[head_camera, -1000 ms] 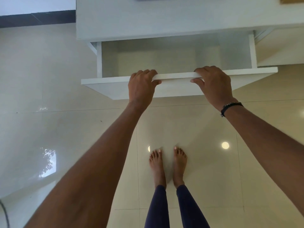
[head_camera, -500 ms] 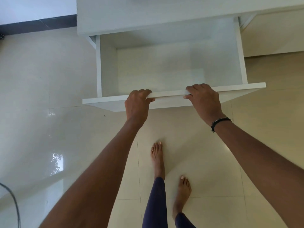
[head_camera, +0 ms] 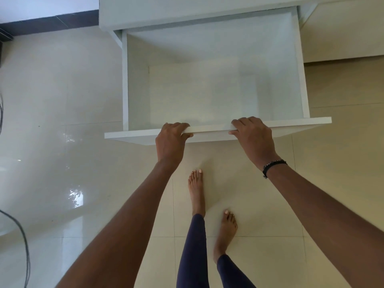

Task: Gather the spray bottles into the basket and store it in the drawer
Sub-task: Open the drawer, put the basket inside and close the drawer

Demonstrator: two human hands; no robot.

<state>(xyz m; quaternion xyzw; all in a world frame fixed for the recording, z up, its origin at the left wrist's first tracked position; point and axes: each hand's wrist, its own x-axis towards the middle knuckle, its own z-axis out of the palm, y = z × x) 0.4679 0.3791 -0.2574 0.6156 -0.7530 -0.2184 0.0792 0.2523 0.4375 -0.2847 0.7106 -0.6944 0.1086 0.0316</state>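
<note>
So you're standing at the white drawer, both hands hooked over the top edge of its front panel. Your left hand is curling its fingers over the lip left of centre, and your right hand, the one with the dark bracelet on the wrist, is gripping the same edge a bit further right. The drawer is sticking well out from the white cabinet at the far side, and the inside is looking totally bare, just the pale bottom panel.

Step-wise, I'd say you're on the opening-the-drawer part, getting the storage spot ready. No spray bottles or basket are showing anywhere in view, so I can't tell where they're sitting; probably up on the worktop above, but that's a guess.

Next move, as I'm reading it: you're letting go of the panel with both hands and going for the basket. Mind your bare feet on the glossy tiled floor, since they're right below that front panel. There's also a dark cable trailing at the left.
</note>
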